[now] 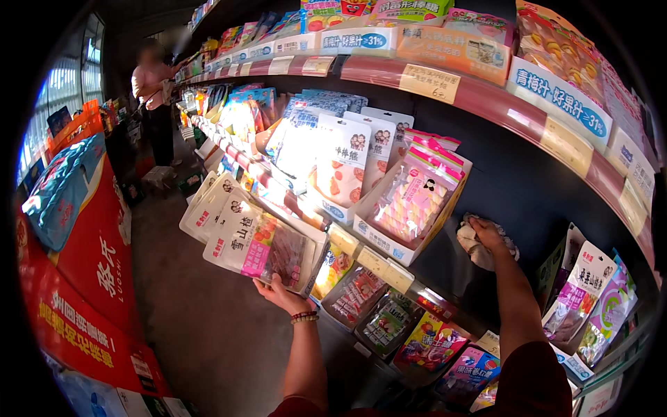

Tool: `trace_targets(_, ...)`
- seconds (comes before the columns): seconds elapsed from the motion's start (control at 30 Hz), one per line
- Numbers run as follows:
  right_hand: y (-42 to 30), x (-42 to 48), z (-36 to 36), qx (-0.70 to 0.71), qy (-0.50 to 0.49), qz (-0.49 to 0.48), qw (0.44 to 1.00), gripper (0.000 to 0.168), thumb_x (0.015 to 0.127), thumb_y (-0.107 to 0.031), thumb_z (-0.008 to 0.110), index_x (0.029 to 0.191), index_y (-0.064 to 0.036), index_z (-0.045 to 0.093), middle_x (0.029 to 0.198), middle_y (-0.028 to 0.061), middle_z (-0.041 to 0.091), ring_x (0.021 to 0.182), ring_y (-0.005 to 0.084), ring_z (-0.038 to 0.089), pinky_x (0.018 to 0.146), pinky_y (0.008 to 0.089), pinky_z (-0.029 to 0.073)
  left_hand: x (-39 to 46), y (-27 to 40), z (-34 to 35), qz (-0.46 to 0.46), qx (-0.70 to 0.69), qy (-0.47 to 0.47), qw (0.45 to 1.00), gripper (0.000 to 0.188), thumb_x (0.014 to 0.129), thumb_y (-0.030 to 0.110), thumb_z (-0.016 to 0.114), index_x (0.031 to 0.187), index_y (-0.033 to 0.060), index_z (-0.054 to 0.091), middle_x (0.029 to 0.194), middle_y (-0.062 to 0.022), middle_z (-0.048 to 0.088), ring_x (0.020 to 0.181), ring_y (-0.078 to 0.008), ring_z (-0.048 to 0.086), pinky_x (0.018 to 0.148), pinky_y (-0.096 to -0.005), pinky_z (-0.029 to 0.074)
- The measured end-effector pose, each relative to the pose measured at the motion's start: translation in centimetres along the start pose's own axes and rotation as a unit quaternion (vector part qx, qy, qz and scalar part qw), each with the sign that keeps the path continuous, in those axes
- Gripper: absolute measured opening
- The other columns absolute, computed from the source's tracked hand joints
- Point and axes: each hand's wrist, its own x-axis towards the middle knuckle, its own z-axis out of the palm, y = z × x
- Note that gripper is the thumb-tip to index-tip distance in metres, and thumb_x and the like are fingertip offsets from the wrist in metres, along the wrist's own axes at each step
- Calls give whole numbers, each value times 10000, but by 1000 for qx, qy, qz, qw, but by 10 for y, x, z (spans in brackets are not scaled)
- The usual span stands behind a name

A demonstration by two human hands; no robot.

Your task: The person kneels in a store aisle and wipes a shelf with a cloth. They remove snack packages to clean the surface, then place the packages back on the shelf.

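Observation:
My left hand (pixel 283 295) grips the near end of a display box (pixel 319 266) full of white snack pouches (pixel 260 242), held out over the aisle in front of the shelf. The front pouch has a clear window with dark red strips. My right hand (pixel 489 235) presses a crumpled beige cloth (pixel 475 249) onto the dark middle shelf (pixel 448 273). Left of the cloth on that shelf stands an open box of pink twisted-marshmallow bags (pixel 411 206). White pouches with strawberry pictures (pixel 341 161) stand beyond it.
Above runs an upper shelf edge (pixel 432 78) with price tags and boxed candy. Candy packs (pixel 430 341) fill the lower shelf. Pouches (pixel 578 297) stand at the right. A red display stand (pixel 94 260) borders the aisle floor (pixel 193 333); a person (pixel 153 94) stands farther down.

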Motion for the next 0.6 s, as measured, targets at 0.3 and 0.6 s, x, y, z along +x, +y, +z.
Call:
trace_targets(0.3,15,7,-4,6,-13,-40,999,357,899,-310,513,1029,7,613,973,79,623,895,137,538,801,284,410,2,-6,-9,-47,-9,37,998,617,808,118,519,1343,13,230,1156,-100,440,1007,-182,460,892,-324,375)
trace_targets(0.6,-15,-8,10,-16,-38,-47,998,416,888,-360,512,1072,5,590,1014,83,618,965,174,537,862,278,390,3,-4,-12,-16,-13,27,999,582,809,132,505,1326,20,264,1155,-94,443,1015,-187,461,880,-325,386)
